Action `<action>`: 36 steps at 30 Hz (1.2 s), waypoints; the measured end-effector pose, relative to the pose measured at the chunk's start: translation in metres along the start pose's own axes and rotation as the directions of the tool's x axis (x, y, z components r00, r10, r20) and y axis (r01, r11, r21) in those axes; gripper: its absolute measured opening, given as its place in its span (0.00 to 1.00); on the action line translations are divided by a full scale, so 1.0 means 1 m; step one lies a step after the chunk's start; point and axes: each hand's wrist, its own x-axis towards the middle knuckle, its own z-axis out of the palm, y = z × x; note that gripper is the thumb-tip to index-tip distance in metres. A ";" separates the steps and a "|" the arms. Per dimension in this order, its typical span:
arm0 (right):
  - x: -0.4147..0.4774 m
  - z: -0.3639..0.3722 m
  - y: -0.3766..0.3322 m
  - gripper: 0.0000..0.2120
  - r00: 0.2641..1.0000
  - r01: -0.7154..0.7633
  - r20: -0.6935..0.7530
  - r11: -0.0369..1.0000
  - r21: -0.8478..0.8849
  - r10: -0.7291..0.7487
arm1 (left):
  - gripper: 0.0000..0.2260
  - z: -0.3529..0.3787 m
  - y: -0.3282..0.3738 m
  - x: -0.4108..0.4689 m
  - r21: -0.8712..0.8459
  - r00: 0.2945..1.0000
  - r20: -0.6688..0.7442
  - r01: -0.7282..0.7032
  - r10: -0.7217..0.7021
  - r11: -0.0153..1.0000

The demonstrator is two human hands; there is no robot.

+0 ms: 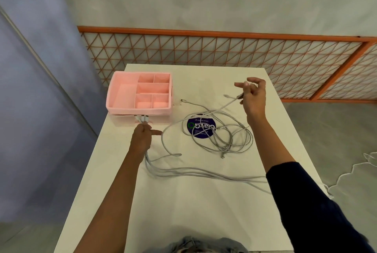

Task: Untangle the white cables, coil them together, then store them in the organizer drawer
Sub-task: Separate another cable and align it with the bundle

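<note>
Behind the table [204,201] an orange lattice fence [204,48] is running along the wall, and the pink organizer [138,111] is sitting at the far left of the white top. I am gripping a bundle [183,171] of cable ends in my left hand [141,138], fingers curled round it, just in front of the organizer, with the connectors [142,118] poking out towards it. I am pinching one strand [228,104] near its plug in my right hand [254,97], raised above the table at the far right. Between the hands the white cables [224,140] are lying in a loose tangle over a blue sticker [201,130], nearer my right hand. The pinched strand is slanting down and leftward into that tangle, so I am judging that the pull should go rightward, along its own line, with my left hand anchoring the bundle.
</note>
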 end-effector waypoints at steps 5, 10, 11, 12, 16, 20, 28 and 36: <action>-0.010 -0.026 0.038 0.06 0.955 -0.087 -0.293 0.990 -0.107 0.053 | 0.13 0.000 -0.006 0.005 -0.044 0.997 -0.051 -0.067 0.065 0.997; -0.019 -0.062 0.064 0.09 0.872 -0.207 -0.478 0.965 -0.160 0.108 | 0.13 0.005 -0.008 0.008 -0.090 0.992 -0.099 -0.083 0.074 0.992; -0.021 -0.070 0.065 0.10 0.853 -0.243 -0.504 0.957 -0.161 0.132 | 0.13 0.006 -0.008 0.009 -0.102 0.991 -0.109 -0.084 0.072 0.991; -0.024 -0.077 0.066 0.11 0.833 -0.283 -0.529 0.946 -0.161 0.159 | 0.13 0.006 -0.008 0.009 -0.106 0.990 -0.119 -0.085 0.072 0.991; -0.040 -0.097 0.081 0.16 0.756 -0.462 -0.584 0.874 -0.153 0.297 | 0.14 0.010 -0.005 0.005 -0.161 0.988 -0.132 -0.101 0.080 0.982; -0.058 -0.102 0.091 0.15 0.677 -0.663 -0.551 0.729 -0.170 0.487 | 0.14 0.012 0.000 0.002 -0.184 0.988 -0.132 -0.099 0.075 0.978; -0.070 -0.115 0.114 0.22 0.558 -0.735 -0.450 0.667 0.121 0.697 | 0.14 0.008 -0.002 -0.004 -0.223 0.989 -0.130 -0.099 0.071 0.970; -0.094 -0.146 0.106 0.04 0.490 -0.531 -0.732 0.828 0.179 0.473 | 0.14 0.008 -0.011 -0.003 -0.172 0.967 -0.234 -0.140 0.098 0.975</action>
